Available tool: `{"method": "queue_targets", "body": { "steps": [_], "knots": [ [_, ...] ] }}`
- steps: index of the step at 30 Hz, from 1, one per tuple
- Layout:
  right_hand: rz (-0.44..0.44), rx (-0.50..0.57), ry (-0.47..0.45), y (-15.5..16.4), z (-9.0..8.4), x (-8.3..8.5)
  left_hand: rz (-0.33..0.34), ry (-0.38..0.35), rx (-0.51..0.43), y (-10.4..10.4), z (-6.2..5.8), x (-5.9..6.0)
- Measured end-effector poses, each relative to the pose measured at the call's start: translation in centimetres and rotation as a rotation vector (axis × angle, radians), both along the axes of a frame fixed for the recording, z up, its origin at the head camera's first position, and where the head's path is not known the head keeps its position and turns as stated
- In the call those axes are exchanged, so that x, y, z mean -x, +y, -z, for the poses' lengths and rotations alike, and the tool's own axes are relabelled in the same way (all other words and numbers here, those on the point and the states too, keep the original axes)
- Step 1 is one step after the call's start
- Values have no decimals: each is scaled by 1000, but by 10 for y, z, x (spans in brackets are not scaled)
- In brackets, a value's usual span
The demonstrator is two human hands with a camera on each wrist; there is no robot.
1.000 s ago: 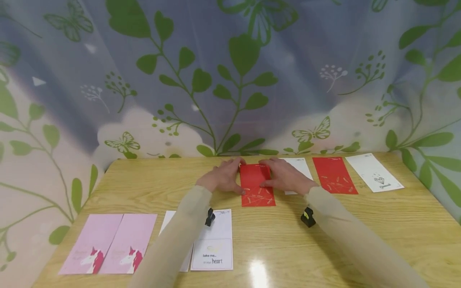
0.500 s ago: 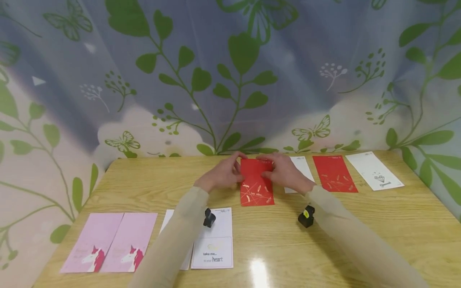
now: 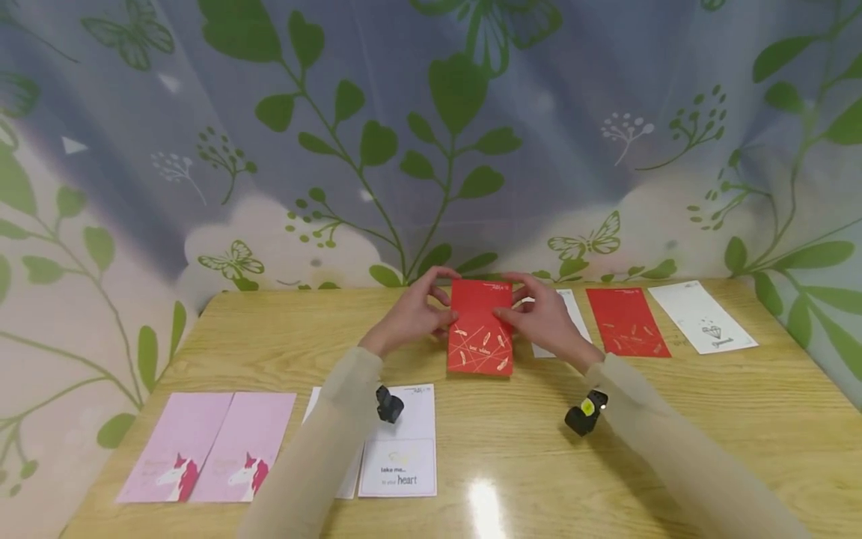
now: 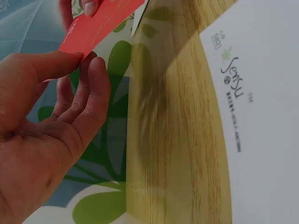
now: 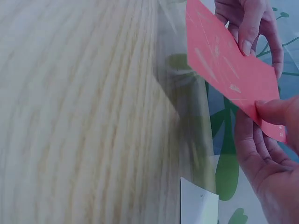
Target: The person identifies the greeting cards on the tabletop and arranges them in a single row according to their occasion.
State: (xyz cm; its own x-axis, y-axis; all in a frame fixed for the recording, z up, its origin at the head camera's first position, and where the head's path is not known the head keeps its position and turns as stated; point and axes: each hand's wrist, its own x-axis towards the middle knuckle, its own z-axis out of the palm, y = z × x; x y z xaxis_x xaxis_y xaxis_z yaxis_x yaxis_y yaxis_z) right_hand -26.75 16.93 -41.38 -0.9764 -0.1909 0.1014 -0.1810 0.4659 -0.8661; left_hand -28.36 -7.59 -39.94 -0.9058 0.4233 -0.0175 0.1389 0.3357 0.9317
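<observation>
A red card (image 3: 480, 329) printed with gold feathers and lines is held up off the table between both hands. My left hand (image 3: 412, 314) pinches its left edge, thumb on the front face and fingers behind. On the opposite edge my right hand (image 3: 542, 314) grips it the same way. In the left wrist view the card (image 4: 100, 23) slants away between thumb and fingers. The right wrist view shows the red card (image 5: 229, 70) tilted, lifted over the table's far edge, with the fingers curled beneath it.
On the wooden table (image 3: 525, 449), a white card (image 3: 572, 318), another red card (image 3: 628, 322) and a white card with a diamond print (image 3: 703, 318) lie at the back right. Two pink unicorn cards (image 3: 245, 442) and white cards (image 3: 399, 442) lie front left. A patterned curtain (image 3: 431, 150) hangs behind.
Both hands have raised the red card from the table and tilted it up toward the camera. The other cards have stayed in place.
</observation>
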Motion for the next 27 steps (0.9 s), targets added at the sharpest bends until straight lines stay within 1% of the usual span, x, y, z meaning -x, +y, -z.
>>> {"method": "queue_targets", "body": {
  "steps": [6,13,21,27],
  "knots": [
    [6,22,26,1,-1,-6,4,12,10,0,-1,-5],
    [15,-5,40,4,-3,-16,13,-13,-22,3,-3,-13],
    [11,-14,72,6,-6,-28,-13,4,-41,7,-4,-24],
    [-4,5,80,9,-4,-36,16,-25,-59,6,-7,-30]
  ]
}}
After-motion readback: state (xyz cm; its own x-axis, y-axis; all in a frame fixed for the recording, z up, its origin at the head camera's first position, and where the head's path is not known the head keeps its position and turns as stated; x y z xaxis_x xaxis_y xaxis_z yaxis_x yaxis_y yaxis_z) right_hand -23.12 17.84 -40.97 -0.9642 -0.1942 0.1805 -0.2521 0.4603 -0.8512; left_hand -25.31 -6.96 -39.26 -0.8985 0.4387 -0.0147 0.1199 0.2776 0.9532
